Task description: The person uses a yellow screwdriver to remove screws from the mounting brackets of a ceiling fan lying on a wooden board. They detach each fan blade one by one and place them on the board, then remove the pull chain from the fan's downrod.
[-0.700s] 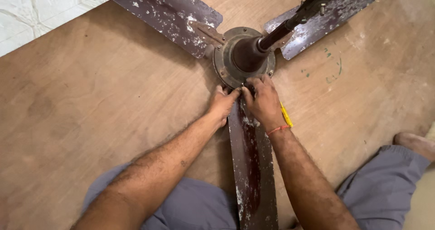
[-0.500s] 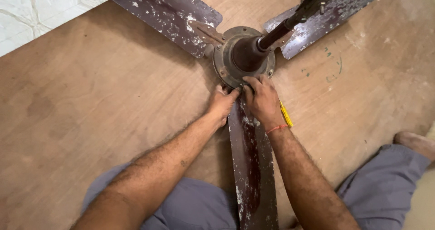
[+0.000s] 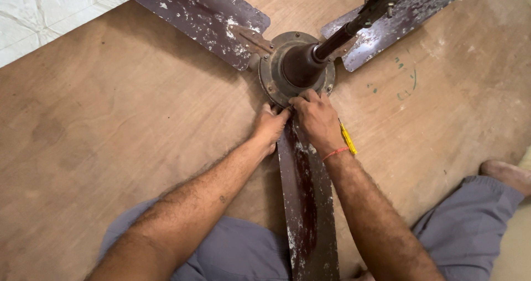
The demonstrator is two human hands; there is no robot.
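left hand [image 3: 269, 127]: fingers pressed on near blade [image 3: 307, 203] root; closure unclear
right hand [image 3: 317, 120]: fingers curled at fan hub [image 3: 296, 68], frame centre

No packages, labels, signs or screens are shown. Only a faint green ink mark [image 3: 406, 82], partly curved like a stamped ring, is seen on the bare wooden board [image 3: 110, 120] to the right of the ceiling fan's hub [image 3: 296, 65].
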